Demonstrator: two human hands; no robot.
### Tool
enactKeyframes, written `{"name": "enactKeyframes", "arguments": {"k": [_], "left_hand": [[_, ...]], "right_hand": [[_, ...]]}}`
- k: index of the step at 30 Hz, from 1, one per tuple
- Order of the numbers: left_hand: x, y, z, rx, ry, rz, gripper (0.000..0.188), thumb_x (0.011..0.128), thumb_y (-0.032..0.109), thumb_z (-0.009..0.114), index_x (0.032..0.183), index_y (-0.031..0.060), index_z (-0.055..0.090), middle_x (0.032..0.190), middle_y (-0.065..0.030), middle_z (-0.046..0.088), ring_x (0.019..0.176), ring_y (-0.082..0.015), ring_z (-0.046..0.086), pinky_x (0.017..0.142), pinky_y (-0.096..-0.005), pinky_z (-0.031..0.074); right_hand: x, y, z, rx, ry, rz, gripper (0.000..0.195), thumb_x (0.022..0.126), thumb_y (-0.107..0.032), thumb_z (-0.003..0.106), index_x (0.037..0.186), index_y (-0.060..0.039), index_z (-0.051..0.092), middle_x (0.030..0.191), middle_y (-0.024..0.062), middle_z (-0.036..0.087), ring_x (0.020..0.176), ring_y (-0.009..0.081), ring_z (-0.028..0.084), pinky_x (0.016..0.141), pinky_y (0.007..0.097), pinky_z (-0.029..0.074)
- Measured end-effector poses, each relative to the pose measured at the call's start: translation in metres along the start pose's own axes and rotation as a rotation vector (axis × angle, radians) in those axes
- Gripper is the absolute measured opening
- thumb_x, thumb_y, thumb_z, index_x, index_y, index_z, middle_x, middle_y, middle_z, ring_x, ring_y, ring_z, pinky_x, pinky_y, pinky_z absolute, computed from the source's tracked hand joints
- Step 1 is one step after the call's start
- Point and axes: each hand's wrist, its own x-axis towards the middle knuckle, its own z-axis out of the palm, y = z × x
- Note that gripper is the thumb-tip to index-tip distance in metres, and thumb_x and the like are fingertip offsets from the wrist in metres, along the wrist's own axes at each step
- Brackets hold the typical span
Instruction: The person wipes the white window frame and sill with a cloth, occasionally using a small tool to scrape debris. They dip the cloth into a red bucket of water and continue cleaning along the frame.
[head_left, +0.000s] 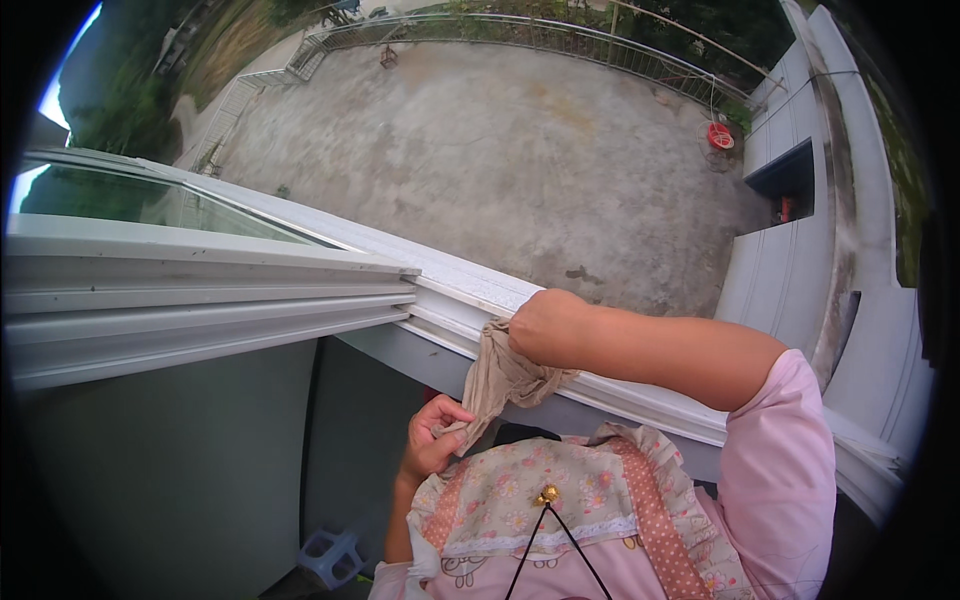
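A beige cloth (491, 371) stretches between my two hands over the white window frame. My left hand (439, 435) pinches its lower end between thumb and fingers, close to my apron on the inner side of the sill. Farther out, my right hand (544, 322) is a fist at the cloth's upper part, resting at the window track (450, 311); its fingers are turned away and hidden. Loose folds of the cloth hang below the right wrist across the track.
Sliding window sashes (210, 285) with glass stand at the left. Outside and below lies a concrete yard (450, 157) bounded by a metal railing (525, 30). A red basin (720, 136) sits near the white wall (776, 262). Indoors, a plastic stool (331, 559) is on the floor.
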Motion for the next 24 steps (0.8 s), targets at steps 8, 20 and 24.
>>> {"name": "enactKeyframes", "arguments": {"k": [8,20,24], "left_hand": [[0.008,0.002,0.011,0.155,-0.142,-0.018,0.018,0.08,0.003,0.063,0.098,0.0021,0.061,0.09,-0.002,0.06,0.079,-0.0064,0.053,0.072,-0.0227,0.042],[0.021,0.008,0.021,0.228,-0.017,-0.021,0.019,0.082,-0.001,0.06,0.101,0.0007,0.06,0.084,-0.0016,0.059,0.072,-0.0059,0.053,0.066,-0.0212,0.043],[0.021,0.008,0.016,0.193,-0.029,-0.024,0.019,0.082,-0.002,0.058,0.1,0.0,0.06,0.084,-0.0028,0.059,0.071,-0.0062,0.054,0.064,-0.0212,0.043]], "right_hand": [[-0.031,0.003,0.027,0.023,0.137,0.128,0.01,0.075,-0.013,0.062,0.072,-0.0096,0.072,0.073,0.0068,0.069,0.073,0.025,0.069,0.06,0.038,0.055],[0.034,0.01,-0.017,-0.131,0.292,-0.054,0.008,0.071,-0.015,0.064,0.07,-0.0149,0.072,0.07,0.0034,0.069,0.07,0.0204,0.069,0.056,0.0333,0.051],[0.021,0.022,-0.046,-0.068,0.155,-0.011,0.009,0.073,-0.015,0.064,0.073,-0.0131,0.072,0.072,0.0047,0.069,0.07,0.0228,0.069,0.058,0.0342,0.051]]}}
